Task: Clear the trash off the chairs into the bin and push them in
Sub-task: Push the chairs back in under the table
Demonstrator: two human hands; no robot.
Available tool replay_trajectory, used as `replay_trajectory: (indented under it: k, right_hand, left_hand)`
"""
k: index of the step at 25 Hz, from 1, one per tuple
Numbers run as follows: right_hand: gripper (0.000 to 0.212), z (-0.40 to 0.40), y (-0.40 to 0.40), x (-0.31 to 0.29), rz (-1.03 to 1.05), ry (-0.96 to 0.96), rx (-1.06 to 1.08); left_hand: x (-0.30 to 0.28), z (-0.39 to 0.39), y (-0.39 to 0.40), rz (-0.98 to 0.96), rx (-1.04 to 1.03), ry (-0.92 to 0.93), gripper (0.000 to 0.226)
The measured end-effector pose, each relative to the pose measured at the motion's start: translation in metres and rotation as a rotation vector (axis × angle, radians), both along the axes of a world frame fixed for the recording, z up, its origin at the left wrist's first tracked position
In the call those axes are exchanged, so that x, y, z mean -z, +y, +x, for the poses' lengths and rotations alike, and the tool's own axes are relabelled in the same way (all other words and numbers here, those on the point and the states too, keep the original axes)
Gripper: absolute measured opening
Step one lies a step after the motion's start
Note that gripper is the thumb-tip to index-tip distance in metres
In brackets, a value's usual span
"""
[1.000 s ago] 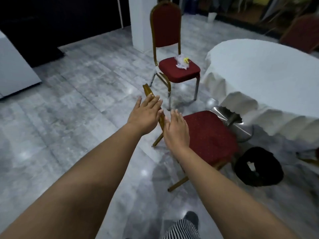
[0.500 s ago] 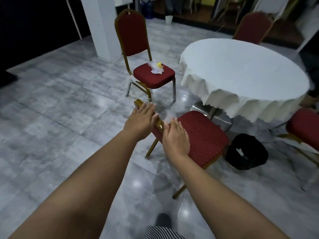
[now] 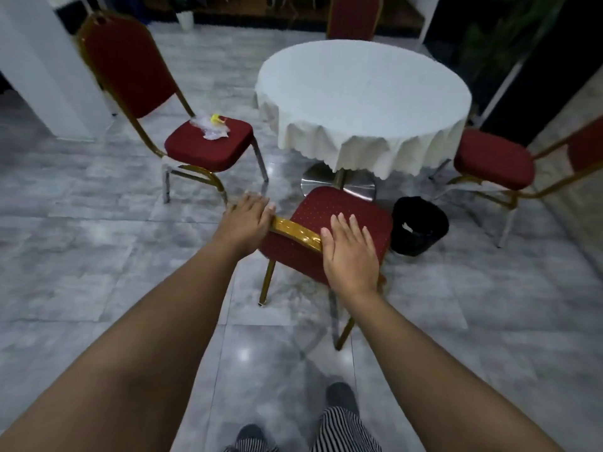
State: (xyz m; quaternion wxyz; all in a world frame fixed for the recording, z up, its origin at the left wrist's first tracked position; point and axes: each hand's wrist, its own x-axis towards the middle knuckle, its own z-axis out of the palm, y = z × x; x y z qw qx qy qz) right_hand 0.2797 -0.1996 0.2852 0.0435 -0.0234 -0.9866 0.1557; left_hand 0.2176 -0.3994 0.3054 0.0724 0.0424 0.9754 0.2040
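A red chair with a gold frame (image 3: 346, 213) stands in front of me, its bare seat facing the round table (image 3: 362, 89). My left hand (image 3: 244, 220) rests with straight fingers on the left end of its gold back rail. My right hand (image 3: 349, 252) lies flat, fingers straight, on the rail's right end. A second red chair (image 3: 208, 145) stands at the left with crumpled clear plastic and a yellow scrap (image 3: 212, 125) on its seat. A black bin (image 3: 419, 225) sits on the floor just right of the near chair.
A third red chair (image 3: 492, 158) stands right of the white-clothed table, a fourth (image 3: 354, 16) behind it. The table's steel base (image 3: 339, 184) lies just past the near seat. A white pillar (image 3: 42, 66) rises at far left. Grey tiled floor surrounds me.
The near chair has turned so its seat faces the table squarely, and my hands have spread apart along its back rail. My view has swung right.
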Motion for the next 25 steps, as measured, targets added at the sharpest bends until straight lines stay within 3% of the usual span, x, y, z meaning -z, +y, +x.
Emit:
replay_trajectory:
  k: [7, 16, 25]
  right_hand:
    - [0.080, 0.002, -0.010, 0.006, -0.050, 0.065, 0.106]
    - [0.073, 0.000, -0.003, 0.011, -0.080, 0.120, 0.103]
    - [0.066, 0.031, 0.063, 0.009, -0.064, 0.138, -0.021]
  left_hand:
    - [0.003, -0.035, -0.011, 0.028, 0.162, 0.021, 0.056]
    - [0.003, -0.029, -0.009, 0.035, 0.220, 0.052, 0.051]
    - [-0.002, 0.051, 0.048, 0.057, 0.018, 0.055, 0.052]
